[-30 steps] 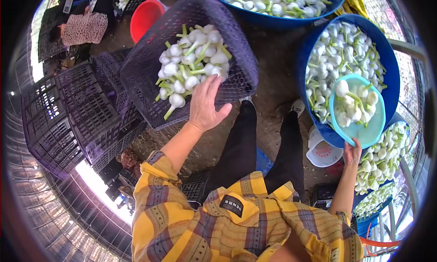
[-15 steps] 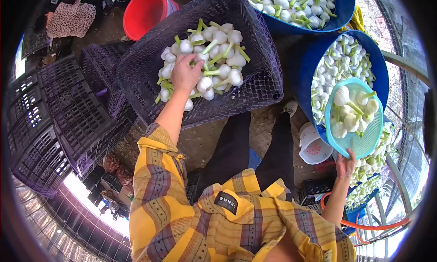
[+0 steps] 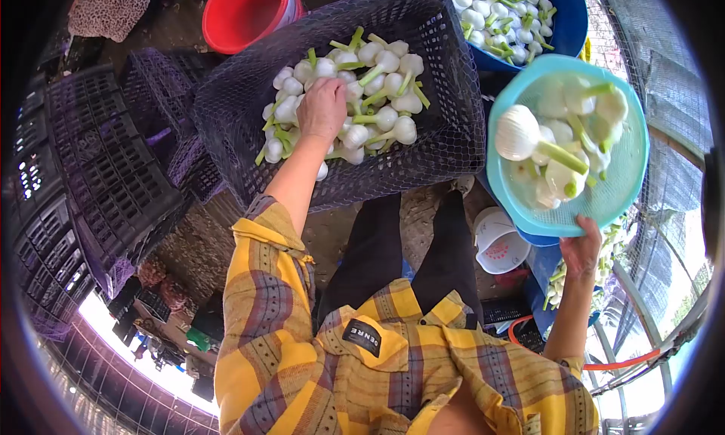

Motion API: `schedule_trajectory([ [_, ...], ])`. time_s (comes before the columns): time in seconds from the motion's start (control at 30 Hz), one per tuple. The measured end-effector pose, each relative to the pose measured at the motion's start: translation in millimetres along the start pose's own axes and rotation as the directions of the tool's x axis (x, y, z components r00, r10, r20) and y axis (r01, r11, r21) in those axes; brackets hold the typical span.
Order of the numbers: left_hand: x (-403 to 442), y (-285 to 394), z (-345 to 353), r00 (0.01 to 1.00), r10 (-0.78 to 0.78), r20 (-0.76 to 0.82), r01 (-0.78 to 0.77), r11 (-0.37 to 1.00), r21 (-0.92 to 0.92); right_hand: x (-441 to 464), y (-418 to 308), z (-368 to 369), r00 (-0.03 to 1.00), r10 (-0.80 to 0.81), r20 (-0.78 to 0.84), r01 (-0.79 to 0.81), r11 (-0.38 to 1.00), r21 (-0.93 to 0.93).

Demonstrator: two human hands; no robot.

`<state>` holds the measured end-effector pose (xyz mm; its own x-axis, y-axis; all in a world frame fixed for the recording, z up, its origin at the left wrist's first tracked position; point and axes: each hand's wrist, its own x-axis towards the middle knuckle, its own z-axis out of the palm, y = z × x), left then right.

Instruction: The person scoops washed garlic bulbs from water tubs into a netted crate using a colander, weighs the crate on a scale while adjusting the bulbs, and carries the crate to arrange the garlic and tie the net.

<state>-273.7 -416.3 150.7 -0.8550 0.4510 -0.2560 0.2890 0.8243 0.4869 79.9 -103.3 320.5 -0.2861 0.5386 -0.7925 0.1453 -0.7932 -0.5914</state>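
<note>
A black plastic crate (image 3: 451,137) draped with purple netting stands in front of me, holding many white garlic bulbs (image 3: 385,118) with short green stems. My left hand (image 3: 323,109) reaches down among these bulbs; its fingers point downward and are mostly hidden, so their grip does not show. On the right, my right hand (image 3: 583,248) grips the near rim of a turquoise colander (image 3: 521,208). Several garlic bulbs lie inside the colander, one large bulb (image 3: 518,133) nearest the camera. The colander is raised in front of a blue tub and covers most of it.
A blue tub (image 3: 568,16) full of garlic stands at the back right. Beyond the crate is a red bucket (image 3: 242,16). Stacked black crates (image 3: 98,148) line the left side. A white bucket (image 3: 502,242) sits on the floor near my legs, and more garlic lies at lower right.
The colander has risen closer to the camera and moved slightly left, now hiding the tub behind it. My left hand has shifted a little right and up within the crate, its fingers now less visible.
</note>
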Motion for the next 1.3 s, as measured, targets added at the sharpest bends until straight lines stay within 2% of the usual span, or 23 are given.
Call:
schedule_trajectory([
  [0.03, -1, -2, -1, 1.000, 0.001, 0.017, 0.000, 0.999, -0.033, -2, 0, 23, 1.000, -0.002, -0.028, 0.002, 1.000, -0.014],
  [0.07, 0, -2, -2, 1.000, 0.006, 0.023, -0.006, 1.000, -0.026, 7, -2, 11, 0.990, 0.040, 0.136, -0.035, 0.998, -0.044],
  [0.1, 0, -1, -3, 0.999, 0.011, 0.031, -0.011, 1.000, -0.018, 9, -4, 19, 0.987, 0.053, 0.150, -0.043, 0.997, -0.070],
  [0.13, 0, 0, -5, 0.999, 0.016, 0.039, -0.016, 1.000, -0.010, 9, -5, 33, 0.984, 0.067, 0.163, -0.052, 0.994, -0.096],
  [0.23, 12, 5, -13, 0.973, -0.072, 0.217, 0.078, 0.997, -0.019, 1, -7, 83, 0.988, 0.062, 0.142, -0.034, 0.981, -0.191],
  [0.3, 20, 0, -11, 0.961, -0.088, 0.262, 0.108, 0.992, -0.062, -2, -5, 104, 0.993, 0.053, 0.104, -0.029, 0.974, -0.223],
  [0.33, 23, -2, -11, 0.954, -0.097, 0.284, 0.125, 0.989, -0.082, -2, -6, 104, 0.988, 0.068, 0.142, -0.036, 0.975, -0.221],
  [0.4, 25, -11, -16, 0.955, -0.034, 0.295, 0.077, 0.988, -0.134, 1, -10, 102, 0.971, 0.100, 0.217, -0.052, 0.975, -0.217],
  [0.53, 25, -14, -21, 0.946, 0.061, 0.319, -0.016, 0.990, -0.142, 3, -10, 107, 0.969, 0.103, 0.223, -0.061, 0.980, -0.190],
  [0.63, 24, -17, -15, 0.960, 0.107, 0.260, -0.072, 0.987, -0.142, 3, -11, 120, 0.973, 0.086, 0.214, -0.039, 0.976, -0.214],
  [0.73, 33, -24, -18, 0.931, 0.134, 0.338, -0.090, 0.986, -0.143, 7, -12, 130, 0.972, 0.082, 0.220, -0.027, 0.969, -0.245],
  [0.83, 34, -26, -20, 0.945, 0.136, 0.298, -0.123, 0.990, -0.061, 7, -13, 145, 0.970, 0.057, 0.237, 0.011, 0.962, -0.274],
  [0.93, 22, -24, -33, 0.981, 0.135, 0.143, -0.130, 0.991, -0.045, 6, -11, 163, 0.957, 0.010, 0.291, 0.082, 0.949, -0.304],
  [1.03, -12, -37, -72, 0.993, 0.104, -0.060, -0.113, 0.980, -0.166, -2, -2, 195, 0.933, -0.082, 0.351, 0.213, 0.912, -0.352],
  [1.13, -70, -68, -116, 0.963, 0.043, -0.265, -0.104, 0.969, -0.224, -2, 18, 221, 0.888, -0.262, 0.378, 0.411, 0.822, -0.395],
  [1.17, -94, -82, -127, 0.944, 0.018, -0.329, -0.099, 0.968, -0.230, 5, 30, 222, 0.822, -0.350, 0.450, 0.542, 0.726, -0.425],
  [1.23, -146, -107, -148, 0.912, -0.325, -0.250, 0.226, 0.907, -0.356, 17, 53, 234, 0.641, -0.478, 0.600, 0.763, 0.477, -0.435],
  [1.27, -171, -125, -152, 0.888, -0.391, -0.241, 0.294, 0.887, -0.356, 17, 61, 252, 0.480, -0.549, 0.685, 0.874, 0.233, -0.426],
  [1.3, -196, -143, -153, 0.861, -0.453, -0.232, 0.358, 0.864, -0.355, 13, 68, 263, 0.407, -0.541, 0.736, 0.905, 0.131, -0.404],
])
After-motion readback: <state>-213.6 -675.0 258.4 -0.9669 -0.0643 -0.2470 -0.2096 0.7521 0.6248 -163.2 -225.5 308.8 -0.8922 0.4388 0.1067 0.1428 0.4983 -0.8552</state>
